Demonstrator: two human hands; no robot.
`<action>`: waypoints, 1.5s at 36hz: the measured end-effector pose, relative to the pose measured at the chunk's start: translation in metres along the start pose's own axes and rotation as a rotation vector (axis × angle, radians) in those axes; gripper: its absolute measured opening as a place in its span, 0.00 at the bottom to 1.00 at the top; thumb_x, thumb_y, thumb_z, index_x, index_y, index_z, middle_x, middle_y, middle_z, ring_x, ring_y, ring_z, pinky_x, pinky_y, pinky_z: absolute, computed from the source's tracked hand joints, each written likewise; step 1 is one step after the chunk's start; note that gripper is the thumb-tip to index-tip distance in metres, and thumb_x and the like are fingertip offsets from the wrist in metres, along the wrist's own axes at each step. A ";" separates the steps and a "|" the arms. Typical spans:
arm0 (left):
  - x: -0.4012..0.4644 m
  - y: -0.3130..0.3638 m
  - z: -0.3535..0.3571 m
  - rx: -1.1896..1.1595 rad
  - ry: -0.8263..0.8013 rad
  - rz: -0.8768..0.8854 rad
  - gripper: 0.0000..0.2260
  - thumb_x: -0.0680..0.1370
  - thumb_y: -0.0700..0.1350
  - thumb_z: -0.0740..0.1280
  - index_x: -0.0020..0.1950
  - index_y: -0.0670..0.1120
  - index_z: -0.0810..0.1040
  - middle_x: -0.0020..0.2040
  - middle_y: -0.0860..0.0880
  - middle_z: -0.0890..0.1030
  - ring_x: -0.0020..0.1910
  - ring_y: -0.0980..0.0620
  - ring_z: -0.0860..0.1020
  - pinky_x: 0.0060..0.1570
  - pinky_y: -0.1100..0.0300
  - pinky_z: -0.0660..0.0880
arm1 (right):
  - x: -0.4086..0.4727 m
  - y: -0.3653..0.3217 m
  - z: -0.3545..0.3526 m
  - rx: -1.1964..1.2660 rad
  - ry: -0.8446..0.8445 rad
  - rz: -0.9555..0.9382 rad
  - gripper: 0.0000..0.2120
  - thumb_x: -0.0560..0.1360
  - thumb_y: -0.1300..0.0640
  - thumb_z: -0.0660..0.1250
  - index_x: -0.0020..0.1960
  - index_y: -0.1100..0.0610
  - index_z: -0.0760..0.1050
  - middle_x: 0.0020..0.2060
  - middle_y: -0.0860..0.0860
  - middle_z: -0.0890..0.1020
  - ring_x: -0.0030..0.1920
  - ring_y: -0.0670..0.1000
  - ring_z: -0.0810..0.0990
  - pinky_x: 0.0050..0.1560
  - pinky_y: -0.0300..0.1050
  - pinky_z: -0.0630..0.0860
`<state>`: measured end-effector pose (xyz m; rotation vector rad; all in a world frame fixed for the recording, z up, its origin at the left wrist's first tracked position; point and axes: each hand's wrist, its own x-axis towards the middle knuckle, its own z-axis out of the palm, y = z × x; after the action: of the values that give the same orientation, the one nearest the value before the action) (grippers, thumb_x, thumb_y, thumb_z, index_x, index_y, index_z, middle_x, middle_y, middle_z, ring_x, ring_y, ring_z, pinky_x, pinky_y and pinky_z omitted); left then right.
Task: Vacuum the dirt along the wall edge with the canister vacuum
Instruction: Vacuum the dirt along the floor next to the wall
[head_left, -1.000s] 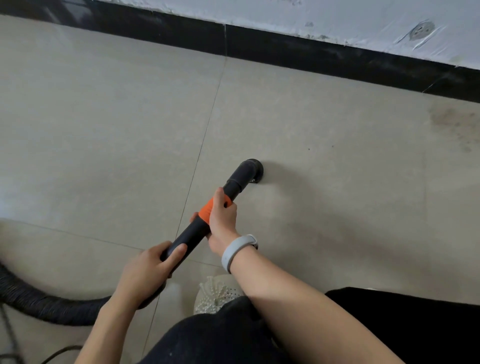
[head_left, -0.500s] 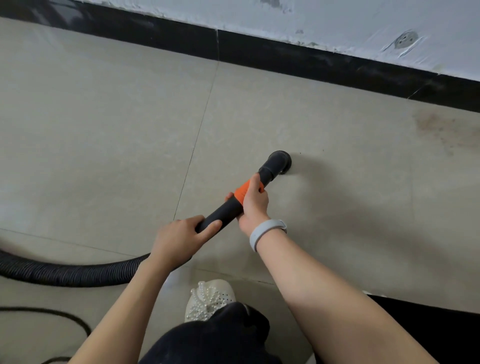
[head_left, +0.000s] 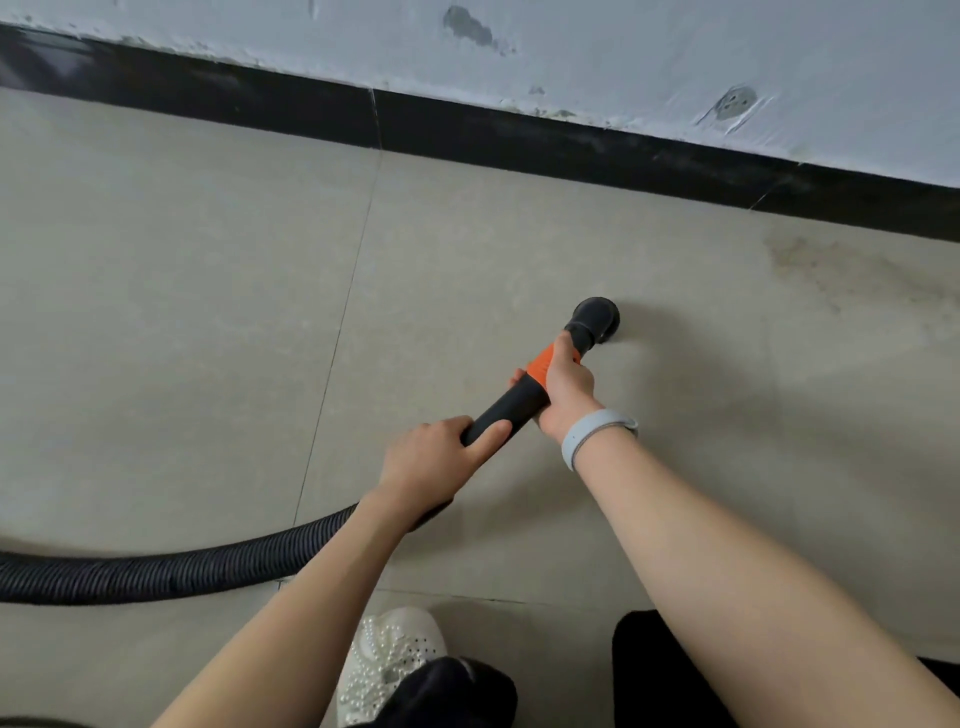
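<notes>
A black vacuum wand with an orange band points up and right across the beige tiled floor. Its round black nozzle sits on the tile, short of the black skirting under the pale wall. My right hand grips the wand at the orange band, a grey wristband behind it. My left hand grips the wand lower down, where the ribbed black hose begins and runs off to the left edge. A brownish patch of dirt lies on the floor right of the nozzle, near the skirting.
A white beaded shoe and dark trouser legs show at the bottom. Tile joints cross the floor left of the wand. The wall above the skirting has chipped paint and a taped spot.
The nozzle has slid forward and to the right over the tile, closer to the skirting and the dirt patch. Both hands kept their grip and the arms stretched out; the hose trailed along.
</notes>
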<state>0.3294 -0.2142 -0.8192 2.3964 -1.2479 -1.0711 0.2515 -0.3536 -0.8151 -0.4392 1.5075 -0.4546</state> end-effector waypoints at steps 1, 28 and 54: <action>0.005 0.004 0.002 -0.004 -0.013 0.005 0.27 0.77 0.68 0.52 0.42 0.46 0.74 0.36 0.49 0.81 0.39 0.48 0.80 0.41 0.55 0.74 | 0.003 -0.004 -0.004 0.006 0.017 -0.005 0.20 0.79 0.43 0.61 0.57 0.60 0.68 0.42 0.57 0.77 0.32 0.53 0.79 0.29 0.42 0.77; -0.069 -0.113 -0.019 -0.003 0.074 -0.117 0.22 0.77 0.64 0.59 0.32 0.49 0.66 0.27 0.50 0.73 0.29 0.50 0.71 0.30 0.55 0.64 | -0.055 0.110 0.056 0.077 -0.097 0.005 0.15 0.80 0.47 0.60 0.44 0.58 0.67 0.33 0.55 0.71 0.30 0.53 0.76 0.36 0.47 0.80; 0.046 0.072 -0.002 0.193 -0.095 -0.019 0.27 0.76 0.71 0.50 0.40 0.51 0.75 0.33 0.53 0.81 0.38 0.52 0.79 0.36 0.59 0.70 | 0.022 -0.059 -0.054 0.139 -0.095 0.072 0.22 0.80 0.41 0.59 0.63 0.58 0.64 0.46 0.59 0.77 0.38 0.55 0.81 0.42 0.50 0.81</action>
<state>0.3034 -0.2943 -0.8041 2.5282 -1.4227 -1.1296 0.1973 -0.4150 -0.8028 -0.2926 1.3857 -0.4721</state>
